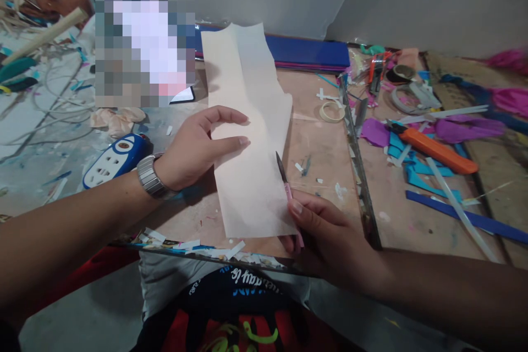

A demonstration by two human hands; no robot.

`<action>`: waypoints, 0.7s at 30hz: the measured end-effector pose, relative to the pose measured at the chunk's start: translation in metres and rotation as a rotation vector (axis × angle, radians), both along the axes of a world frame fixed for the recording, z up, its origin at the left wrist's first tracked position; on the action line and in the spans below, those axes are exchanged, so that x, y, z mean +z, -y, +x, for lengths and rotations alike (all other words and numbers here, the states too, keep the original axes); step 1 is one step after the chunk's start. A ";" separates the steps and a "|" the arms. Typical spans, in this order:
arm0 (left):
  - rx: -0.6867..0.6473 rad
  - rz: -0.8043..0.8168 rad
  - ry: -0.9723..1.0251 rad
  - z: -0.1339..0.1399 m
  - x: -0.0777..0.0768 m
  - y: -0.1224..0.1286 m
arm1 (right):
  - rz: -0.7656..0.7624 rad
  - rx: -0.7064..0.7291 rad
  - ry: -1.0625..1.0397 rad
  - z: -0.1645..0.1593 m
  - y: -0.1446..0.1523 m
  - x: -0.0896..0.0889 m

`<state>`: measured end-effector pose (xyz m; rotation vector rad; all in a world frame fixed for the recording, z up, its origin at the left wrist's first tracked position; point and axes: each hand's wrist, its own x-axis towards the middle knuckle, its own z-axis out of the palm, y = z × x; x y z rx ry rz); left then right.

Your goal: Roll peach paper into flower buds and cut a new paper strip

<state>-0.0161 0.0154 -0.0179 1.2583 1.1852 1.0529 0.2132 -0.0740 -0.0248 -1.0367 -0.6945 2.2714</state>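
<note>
A long sheet of off-white paper [251,192], lightly creased and with a notched right edge, slants across the work table. My left hand [202,146] grips its left side, thumb and forefinger on top with a gap between the tips; its other fingers are hidden. Near the lower right corner, my right hand [317,220] is closed around pink-handled scissors [287,191]. One dark blade points up and away over the paper; whether another lies beneath cannot be seen.
A blue-and-white power strip [113,159] lies beside my left wrist. Right of the paper are a tape roll [331,111], a metal-edged strip [363,187], an orange cutter [439,149] and colourful scraps. Flat blue packs [309,52] line the wall.
</note>
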 end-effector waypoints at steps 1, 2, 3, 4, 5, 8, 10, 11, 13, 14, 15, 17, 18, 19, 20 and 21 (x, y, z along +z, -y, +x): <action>0.000 -0.001 -0.001 0.000 0.000 0.000 | -0.004 -0.003 -0.006 0.000 0.000 0.000; 0.000 -0.002 -0.003 0.000 0.000 0.000 | -0.006 -0.005 -0.008 0.000 0.000 0.000; 0.001 -0.002 -0.003 0.000 0.000 0.000 | -0.007 -0.005 -0.006 0.000 0.001 0.000; 0.000 -0.001 -0.003 0.000 0.000 0.000 | -0.011 -0.005 -0.001 0.000 0.001 0.000; -0.001 0.001 -0.004 0.000 0.000 0.000 | -0.015 -0.002 0.007 0.000 0.001 0.001; 0.000 0.012 -0.006 0.000 0.001 0.000 | -0.016 0.002 0.032 0.000 0.001 0.004; -0.003 0.017 -0.004 0.000 0.001 0.000 | -0.014 0.001 0.039 -0.001 0.000 0.004; -0.004 0.017 -0.003 0.000 0.001 0.000 | -0.014 -0.001 0.039 -0.001 0.000 0.004; -0.007 0.010 0.001 0.000 0.001 0.000 | -0.002 -0.012 0.036 -0.001 0.000 0.004; -0.007 0.007 0.003 0.000 0.001 0.000 | 0.008 -0.016 0.035 -0.001 0.001 0.004; -0.006 0.005 0.004 0.000 0.001 0.000 | 0.015 -0.020 0.034 -0.001 0.001 0.003; -0.006 0.002 -0.001 0.000 0.000 0.000 | 0.016 -0.022 0.031 -0.001 0.001 0.003; -0.007 -0.001 -0.006 0.000 0.000 0.000 | 0.014 -0.022 0.031 -0.001 0.001 0.003; -0.008 -0.006 -0.012 0.000 0.000 0.000 | 0.011 -0.024 0.033 0.000 0.001 0.003; -0.009 -0.011 -0.016 0.000 0.000 0.000 | 0.009 -0.029 0.031 0.000 0.001 0.003; -0.012 -0.012 -0.014 0.000 -0.001 0.000 | 0.005 -0.034 0.028 -0.001 0.001 0.003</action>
